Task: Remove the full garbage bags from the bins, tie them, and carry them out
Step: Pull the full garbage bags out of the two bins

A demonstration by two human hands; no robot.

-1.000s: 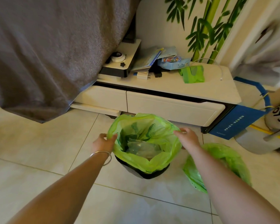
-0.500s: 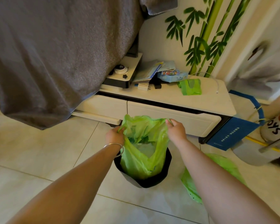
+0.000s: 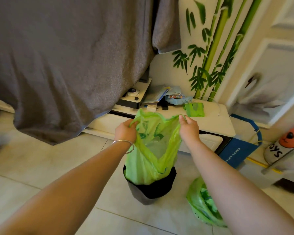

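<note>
The person is standing over a small black bin (image 3: 151,189) on the tiled floor (image 3: 32,160), both arms reaching forward. The left hand (image 3: 125,131) is clamped on the left edge of the green bag (image 3: 151,150), fingers curled round a fold of plastic, and a thin metal bangle (image 3: 124,145) is sitting on that wrist. The right hand (image 3: 188,128) is pinching the right edge between thumb and fingers. Between them the bag's mouth is hanging open and stretched upward, and its lower part is sitting inside the bin, spilling a little over the rim. Pale, clear rubbish is showing inside, too blurred to name.

A second green bag (image 3: 202,206) is lying on the floor just to the right of the bin, partly hidden behind the right forearm. Behind the bin a low white cabinet (image 3: 212,122) is standing against the wall, carrying papers, a small box and a folded green packet (image 3: 194,109). A grey blanket (image 3: 66,65) is hanging down on the left, and a blue box (image 3: 236,150) is leaning at the cabinet's right end.
</note>
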